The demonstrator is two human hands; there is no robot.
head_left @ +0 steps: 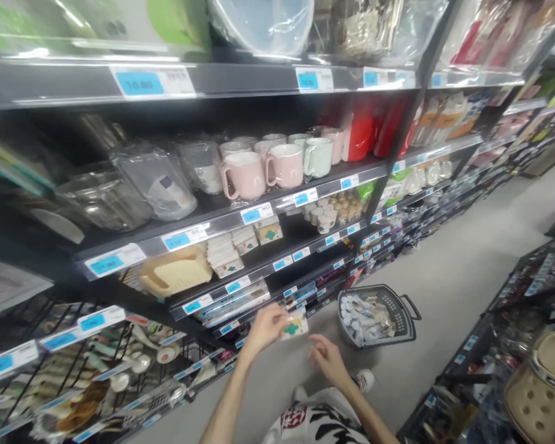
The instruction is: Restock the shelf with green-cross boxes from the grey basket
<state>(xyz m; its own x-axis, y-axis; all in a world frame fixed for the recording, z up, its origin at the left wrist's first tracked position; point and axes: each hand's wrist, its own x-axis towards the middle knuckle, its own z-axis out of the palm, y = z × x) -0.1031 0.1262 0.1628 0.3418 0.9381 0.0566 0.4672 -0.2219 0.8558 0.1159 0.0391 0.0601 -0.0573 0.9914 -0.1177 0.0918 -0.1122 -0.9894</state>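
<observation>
My left hand [267,325] pinches one end of a small flat white packet [296,327] with a green printed mark, held in the air in front of the lower shelves. To its right, my right hand [327,359] hovers with its fingers loosely bent and apart, holding nothing and not touching the packet. Similar small packets [222,256] stand in a row on the shelf, and a boxed one with the same green mark [269,233] is beside them. A grey basket [404,327] rests on the floor to the right of my hands, filled with several small wrapped goods.
Pink mugs [243,176] and a mint mug [318,157] line the shelf above. A cream plastic tray [176,271] lies left of the packets. Kitchen utensils [139,361] fill the lower left racks. Grey floor [462,246] runs along the aisle, with another shelf unit [481,345] opposite.
</observation>
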